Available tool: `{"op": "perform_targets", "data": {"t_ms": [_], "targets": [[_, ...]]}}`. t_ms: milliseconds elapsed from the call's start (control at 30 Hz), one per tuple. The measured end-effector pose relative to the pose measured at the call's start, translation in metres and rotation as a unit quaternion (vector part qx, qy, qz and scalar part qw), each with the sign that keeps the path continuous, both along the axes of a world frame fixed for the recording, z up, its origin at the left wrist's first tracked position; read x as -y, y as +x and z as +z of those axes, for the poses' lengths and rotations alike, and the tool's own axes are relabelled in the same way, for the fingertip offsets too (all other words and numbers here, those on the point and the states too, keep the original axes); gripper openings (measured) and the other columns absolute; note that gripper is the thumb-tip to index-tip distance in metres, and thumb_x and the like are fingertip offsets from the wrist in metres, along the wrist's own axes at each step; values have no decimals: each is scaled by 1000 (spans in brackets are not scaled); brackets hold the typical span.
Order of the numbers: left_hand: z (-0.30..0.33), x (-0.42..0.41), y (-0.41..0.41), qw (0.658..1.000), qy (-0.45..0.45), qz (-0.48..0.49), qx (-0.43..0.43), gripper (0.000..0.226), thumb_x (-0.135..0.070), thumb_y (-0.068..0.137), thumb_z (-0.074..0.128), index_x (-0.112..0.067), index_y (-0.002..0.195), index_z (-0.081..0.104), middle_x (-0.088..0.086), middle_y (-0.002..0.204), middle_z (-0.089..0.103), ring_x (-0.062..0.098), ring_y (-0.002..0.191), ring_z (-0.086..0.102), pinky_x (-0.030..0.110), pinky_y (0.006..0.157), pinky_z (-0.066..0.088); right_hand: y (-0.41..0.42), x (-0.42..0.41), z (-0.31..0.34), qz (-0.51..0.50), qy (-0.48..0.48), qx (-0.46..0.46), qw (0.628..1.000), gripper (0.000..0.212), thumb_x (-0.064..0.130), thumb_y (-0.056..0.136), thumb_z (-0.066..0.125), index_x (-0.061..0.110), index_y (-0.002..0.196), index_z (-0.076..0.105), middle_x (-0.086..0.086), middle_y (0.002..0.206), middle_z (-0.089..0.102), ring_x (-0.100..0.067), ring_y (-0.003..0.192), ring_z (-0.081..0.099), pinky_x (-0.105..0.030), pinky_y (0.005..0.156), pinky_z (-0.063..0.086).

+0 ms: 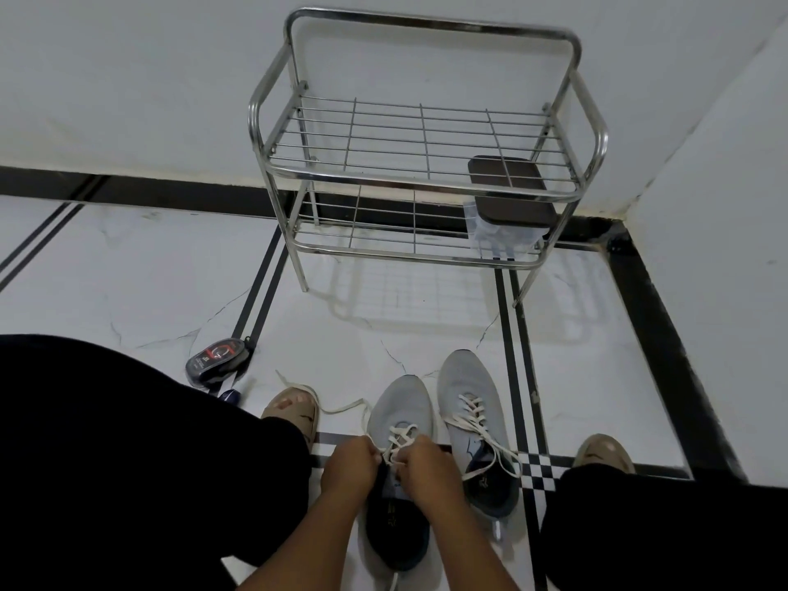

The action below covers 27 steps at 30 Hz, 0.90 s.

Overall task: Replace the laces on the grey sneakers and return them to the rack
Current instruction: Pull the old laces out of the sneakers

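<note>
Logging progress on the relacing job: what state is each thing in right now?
Left sneaker: partly laced, lace ends loose.
Right sneaker: laced, untied.
Left hand: pinching lace.
Right hand: pinching lace.
Rack: upright, holds no shoes.
Brown-lidded box: closed, on lower shelf.

Legs: loose black trousers point(106, 441), both knees covered. Feet: beige open sandals point(294, 409). Forearms bare, no sleeves; left hand point(349, 464) and right hand point(430, 467) ungloved.
</note>
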<state>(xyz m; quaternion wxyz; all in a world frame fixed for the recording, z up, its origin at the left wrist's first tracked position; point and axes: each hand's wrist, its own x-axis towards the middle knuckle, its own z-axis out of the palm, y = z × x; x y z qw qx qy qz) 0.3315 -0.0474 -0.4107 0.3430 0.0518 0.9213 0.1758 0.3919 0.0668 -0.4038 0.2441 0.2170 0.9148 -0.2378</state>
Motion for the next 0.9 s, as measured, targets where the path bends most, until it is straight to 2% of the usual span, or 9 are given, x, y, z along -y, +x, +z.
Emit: {"op": "perform_targets", "data": {"t_ms": [100,233,300,367,433,533,667,833,900], "targets": [[1,1,0,1000,-9,-2,8,22,-22,92,51,-17,103,69,8,111,67,26,106,61,31,86,49,-3,-6,2,-139,-48,-37,988,19,28,92,51,18,83,65,-9,105,61,-28,91,61,-32,75,45],[-1,1,-5,997,-41,-31,53,28,-19,92,49,-10,112,65,12,117,65,28,108,62,34,89,50,-19,-53,31,-413,-192,-174,873,17,25,96,53,11,91,60,-4,80,54,-21,80,51,-30,71,40],[0,-3,-9,994,-53,-59,71,32,-20,91,49,-8,118,61,12,121,63,27,110,61,33,89,50,-23,-67,39,-331,-169,-137,918,16,24,95,53,12,104,58,-8,98,53,-23,90,54,-31,77,42],[2,-7,-10,993,-49,-74,74,40,-29,86,55,-10,122,56,10,123,61,27,112,59,33,91,50,-20,-60,39,-226,-8,-57,972,46,28,93,57,14,135,45,-12,142,33,-30,121,47,-38,94,44],[2,-9,-7,995,-37,-68,70,52,-37,78,64,-13,121,50,9,122,58,27,113,57,34,89,49,-11,-38,38,-206,122,-100,966,52,26,92,60,16,139,39,-11,151,20,-30,126,42,-39,94,49],[-1,-8,-1,998,-20,-43,43,47,-34,79,62,-13,118,45,8,120,59,27,110,59,35,86,48,5,-18,27,-188,66,-91,976,41,35,87,64,15,119,49,-9,129,42,-27,107,55,-31,75,48],[-1,-8,7,993,28,-106,-47,31,-25,84,60,-21,113,47,4,117,54,26,103,59,35,80,47,22,-9,9,-152,-94,8,984,15,30,88,60,19,79,63,-10,98,68,-26,100,64,-26,76,47],[-10,-13,15,967,16,-231,-103,31,-27,95,50,-27,126,54,3,123,46,22,108,55,25,76,39,21,-13,4,-175,-114,17,978,24,21,92,57,19,68,61,-5,82,62,-23,89,62,-24,71,44],[-13,-17,17,974,40,-205,-90,24,-35,93,51,-24,110,64,2,112,53,19,99,59,23,72,39,23,-13,1,-182,-101,11,978,34,20,91,56,23,58,48,-4,78,57,-18,81,56,-24,68,41]]}}
